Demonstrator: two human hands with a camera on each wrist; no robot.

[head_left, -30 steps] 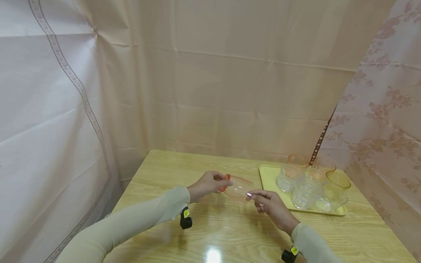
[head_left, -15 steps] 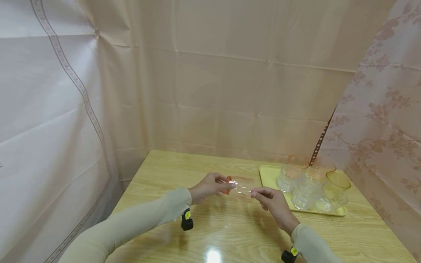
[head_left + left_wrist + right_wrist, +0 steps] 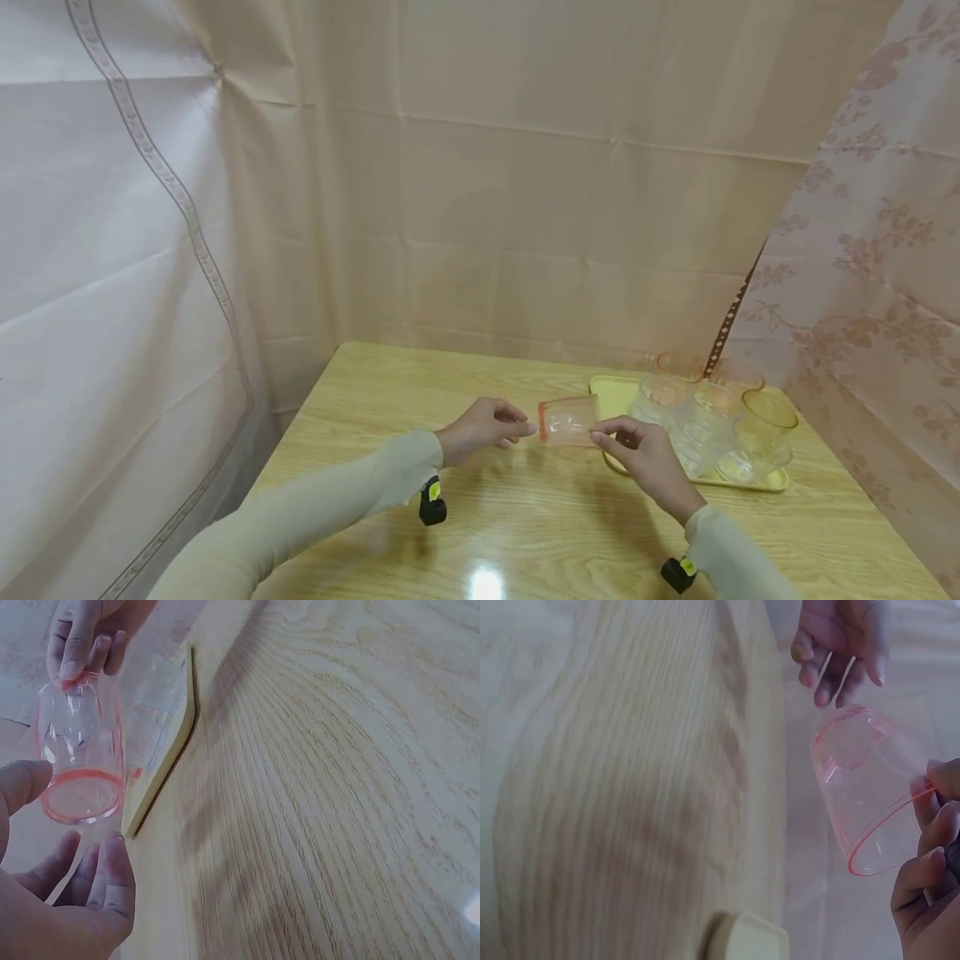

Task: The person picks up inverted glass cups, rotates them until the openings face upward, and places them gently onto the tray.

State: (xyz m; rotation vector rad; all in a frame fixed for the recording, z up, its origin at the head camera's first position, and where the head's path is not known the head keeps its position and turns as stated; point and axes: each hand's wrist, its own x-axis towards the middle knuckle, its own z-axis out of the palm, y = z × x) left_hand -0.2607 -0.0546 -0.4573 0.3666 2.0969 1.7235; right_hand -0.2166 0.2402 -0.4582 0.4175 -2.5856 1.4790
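A clear pinkish-orange cup [image 3: 568, 419] lies on its side in the air above the table, its thick base toward the left and its mouth toward the right. My right hand [image 3: 645, 458] pinches the cup's rim between thumb and fingers, as the right wrist view also shows. Just left of the base, my left hand [image 3: 483, 429] is held with thumb and fingers spread and nothing between them. In the left wrist view a small gap shows between the left fingers [image 3: 116, 874] and the cup's reddish base [image 3: 82, 796].
On the right stands a yellow tray [image 3: 617, 390] with several clear, orange-rimmed and amber cups [image 3: 768, 417] crowded on it. The wood-grained table [image 3: 420, 367] ends at a beige cloth [image 3: 510, 208] hung behind; more cloth hangs at both sides.
My left hand has let go of the cup's base. My right hand has carried the cup to the right, toward the tray, and the cup has turned more level.
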